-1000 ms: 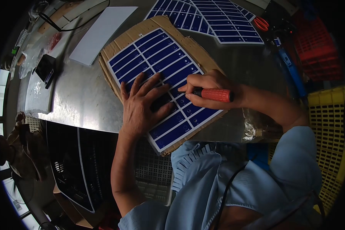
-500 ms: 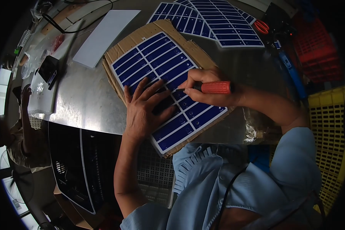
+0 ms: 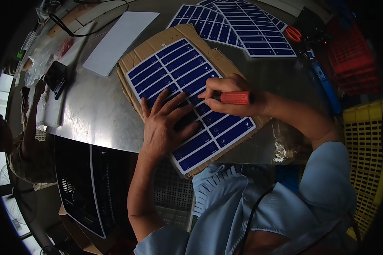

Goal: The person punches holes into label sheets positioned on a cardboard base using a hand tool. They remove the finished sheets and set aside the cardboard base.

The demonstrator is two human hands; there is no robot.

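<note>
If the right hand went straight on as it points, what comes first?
Probably the fingertips of the left hand, spread on the blue label sheet; depth is unclear, so the red-handled tool may catch the sheet first.

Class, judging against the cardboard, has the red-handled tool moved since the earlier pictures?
Yes, slightly: against the cardboard, the red-handled tool has shifted up and to the left in the view.

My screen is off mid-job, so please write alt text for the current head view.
The right hand holds a red-handled tool over a sheet of blue rectangles, while the left hand lies spread on it. The sheet rests on cardboard on a metal table, with more blue sheets beyond and a white sheet to the left.
</note>
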